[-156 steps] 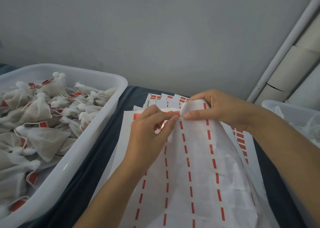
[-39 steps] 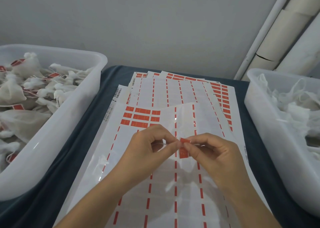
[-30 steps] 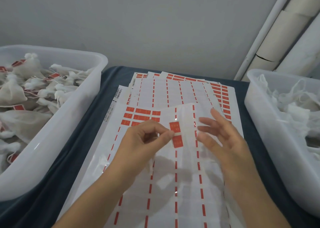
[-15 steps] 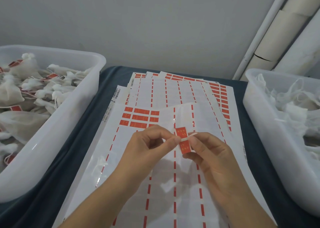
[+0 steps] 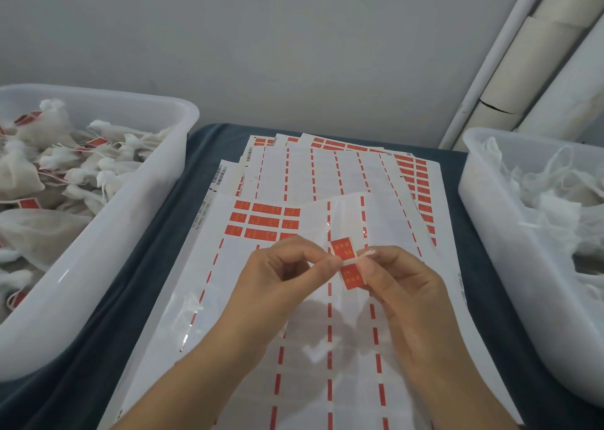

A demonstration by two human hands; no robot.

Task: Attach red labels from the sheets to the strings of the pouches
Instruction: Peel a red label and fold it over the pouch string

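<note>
left hand (image 5: 287, 276) and right hand (image 5: 397, 279) pinch red label (image 5: 347, 264) at its white middle | risk: adhesive halves fold shut before any pouch string sits between them

Soft, even, dimmish light casts faint hand shadows on the sheet (image 5: 327, 348), with glare streaks left of them and slightly blurred, bowed edges.

Dark cloth-covered table (image 5: 157, 266) bears sheets (image 5: 327, 174) (fanned) between tubs (image 5: 108, 250).
</note>
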